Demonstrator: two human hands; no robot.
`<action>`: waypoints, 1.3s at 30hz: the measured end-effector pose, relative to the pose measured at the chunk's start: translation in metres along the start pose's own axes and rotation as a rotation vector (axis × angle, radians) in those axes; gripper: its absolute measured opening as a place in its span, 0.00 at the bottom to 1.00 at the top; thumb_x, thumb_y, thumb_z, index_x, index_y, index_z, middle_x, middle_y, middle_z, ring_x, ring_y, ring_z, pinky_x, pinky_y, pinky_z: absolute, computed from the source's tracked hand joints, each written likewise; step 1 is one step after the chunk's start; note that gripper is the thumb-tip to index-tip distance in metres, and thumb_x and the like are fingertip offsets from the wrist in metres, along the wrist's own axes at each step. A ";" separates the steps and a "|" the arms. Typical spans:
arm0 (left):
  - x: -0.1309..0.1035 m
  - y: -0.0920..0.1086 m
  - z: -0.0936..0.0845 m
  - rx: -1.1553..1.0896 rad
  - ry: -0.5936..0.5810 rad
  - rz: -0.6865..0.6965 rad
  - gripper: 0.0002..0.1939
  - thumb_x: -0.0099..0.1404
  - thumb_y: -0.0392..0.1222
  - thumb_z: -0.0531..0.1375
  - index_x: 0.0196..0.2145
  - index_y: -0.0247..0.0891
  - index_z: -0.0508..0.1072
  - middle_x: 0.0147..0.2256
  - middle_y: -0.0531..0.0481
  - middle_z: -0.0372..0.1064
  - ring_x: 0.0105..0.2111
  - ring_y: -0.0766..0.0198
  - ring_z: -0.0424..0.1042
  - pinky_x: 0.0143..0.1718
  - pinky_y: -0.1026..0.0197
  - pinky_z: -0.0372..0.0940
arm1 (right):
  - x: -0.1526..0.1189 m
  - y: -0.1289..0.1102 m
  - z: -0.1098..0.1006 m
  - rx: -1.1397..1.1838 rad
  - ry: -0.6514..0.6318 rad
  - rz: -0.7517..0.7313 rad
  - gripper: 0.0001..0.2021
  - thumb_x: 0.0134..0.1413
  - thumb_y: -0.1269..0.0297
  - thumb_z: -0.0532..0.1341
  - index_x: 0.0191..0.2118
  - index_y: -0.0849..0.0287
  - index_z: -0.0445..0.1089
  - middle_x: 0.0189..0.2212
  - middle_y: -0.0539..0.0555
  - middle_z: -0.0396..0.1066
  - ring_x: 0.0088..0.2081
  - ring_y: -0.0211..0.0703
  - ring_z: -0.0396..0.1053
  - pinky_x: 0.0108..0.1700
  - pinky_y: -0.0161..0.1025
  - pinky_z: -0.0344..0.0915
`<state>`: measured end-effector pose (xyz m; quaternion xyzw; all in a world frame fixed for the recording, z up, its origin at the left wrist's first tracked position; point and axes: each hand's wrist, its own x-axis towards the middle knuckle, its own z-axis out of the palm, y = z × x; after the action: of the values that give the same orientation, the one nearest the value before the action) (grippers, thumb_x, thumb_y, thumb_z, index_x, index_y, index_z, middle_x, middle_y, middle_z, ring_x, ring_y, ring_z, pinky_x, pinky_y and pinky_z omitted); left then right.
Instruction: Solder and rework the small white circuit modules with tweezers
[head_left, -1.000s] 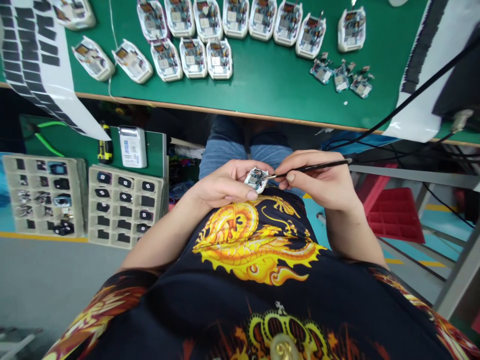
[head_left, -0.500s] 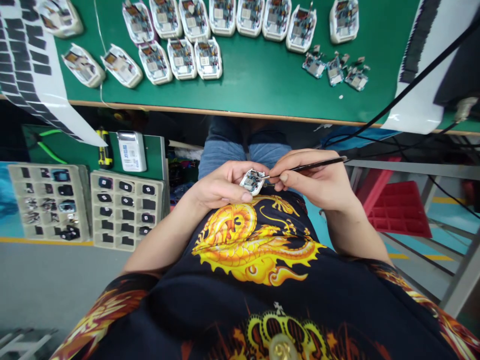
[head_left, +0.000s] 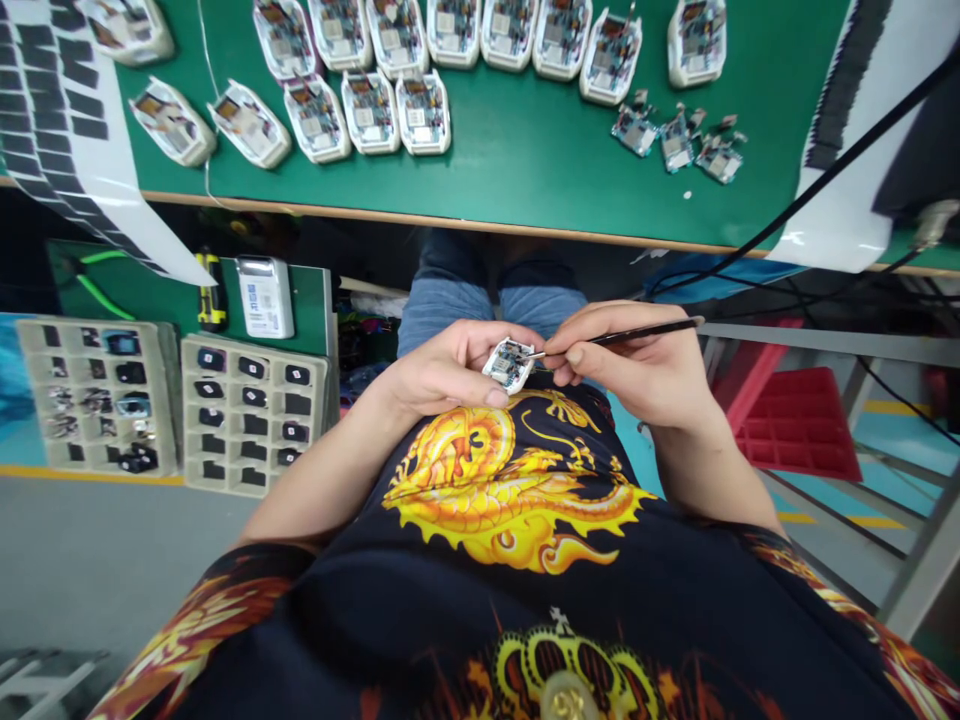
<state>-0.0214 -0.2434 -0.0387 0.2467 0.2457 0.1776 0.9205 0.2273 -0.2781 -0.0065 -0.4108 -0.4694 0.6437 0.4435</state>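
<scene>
My left hand (head_left: pixel 457 370) is closed around a small white device housing (head_left: pixel 508 366) with a circuit board inside, held above my lap. Pinched in my right hand (head_left: pixel 630 360) is a thin dark tool with a metal tip, perhaps tweezers (head_left: pixel 637 332). The tip reaches the right side of the circuit board; whether it grips a part there is too small to tell. Beyond my hands, rows of similar white housings with boards (head_left: pixel 424 112) sit on the green table (head_left: pixel 517 180). Several loose circuit boards (head_left: pixel 677 145) lie at its right.
Compartment trays with small parts (head_left: pixel 255 412) stand at the lower left, near a yellow-black tool (head_left: pixel 212 292) and a white box (head_left: pixel 265 297). A black cable (head_left: pixel 825 180) crosses the right side. A red tray (head_left: pixel 799 425) is below. Sheets with black pads (head_left: pixel 97 150) overhang the table edge.
The view has shifted slightly, so the table items appear a little to the right. Both hands keep their hold, and the tool tip stays at the housing's right side.
</scene>
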 end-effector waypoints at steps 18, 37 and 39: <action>-0.004 0.006 0.002 0.160 -0.029 -0.019 0.30 0.50 0.40 0.85 0.51 0.36 0.87 0.42 0.41 0.86 0.34 0.60 0.82 0.37 0.63 0.76 | -0.005 -0.007 0.001 -0.057 -0.016 0.022 0.05 0.65 0.58 0.77 0.44 0.51 0.89 0.35 0.51 0.87 0.30 0.39 0.83 0.31 0.35 0.81; -0.004 0.007 0.002 0.193 -0.065 0.007 0.32 0.51 0.45 0.85 0.51 0.34 0.86 0.39 0.39 0.85 0.40 0.46 0.87 0.45 0.53 0.80 | -0.008 -0.007 0.002 -0.099 -0.013 0.012 0.05 0.66 0.58 0.77 0.44 0.49 0.89 0.35 0.51 0.87 0.31 0.40 0.83 0.33 0.36 0.83; -0.004 0.006 0.002 0.185 -0.056 0.004 0.32 0.51 0.45 0.85 0.52 0.34 0.86 0.39 0.38 0.85 0.41 0.45 0.88 0.45 0.52 0.81 | -0.009 -0.007 0.003 -0.085 -0.007 0.024 0.05 0.66 0.58 0.76 0.44 0.49 0.89 0.36 0.51 0.87 0.30 0.39 0.83 0.33 0.36 0.82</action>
<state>-0.0247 -0.2407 -0.0327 0.3360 0.2346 0.1488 0.8999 0.2285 -0.2860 0.0016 -0.4324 -0.4931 0.6298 0.4162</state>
